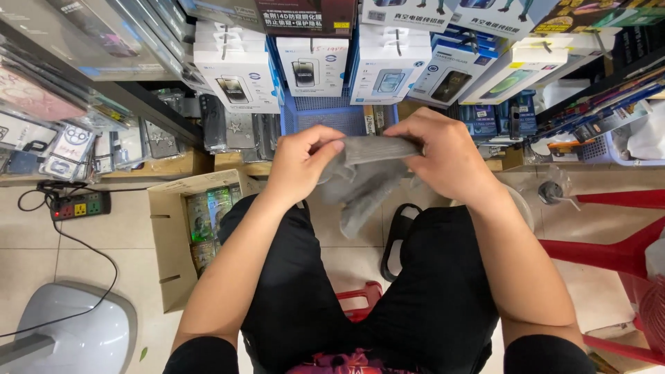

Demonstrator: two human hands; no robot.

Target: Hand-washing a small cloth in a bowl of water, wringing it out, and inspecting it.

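a grey cloth [367,173] hangs in the air over the person's lap, stretched flat along its top edge and drooping in crumpled folds below. the left hand [299,163] is closed on its left end, thumb and fingers pinching the fabric. the right hand [443,156] is closed over its right end, fingers curled down on top of the fabric. both hands sit close together, level with each other, above knees in black shorts [415,291].

under the cloth, a black slipper [396,242] lies on the tiled floor [41,242] between the legs, and the edge of a red stool [357,301] shows beneath the seat. to the left stands an open cardboard box [170,242] with green packets inside. further left, a power strip [80,206] lies on the floor with a black cable trailing from it, near a grey fan base [69,332]. right of the legs are red chair legs [609,253]. ahead, a blue basket [332,118] sits among white phone-accessory boxes [235,73] and shelves of clear phone cases [69,149].
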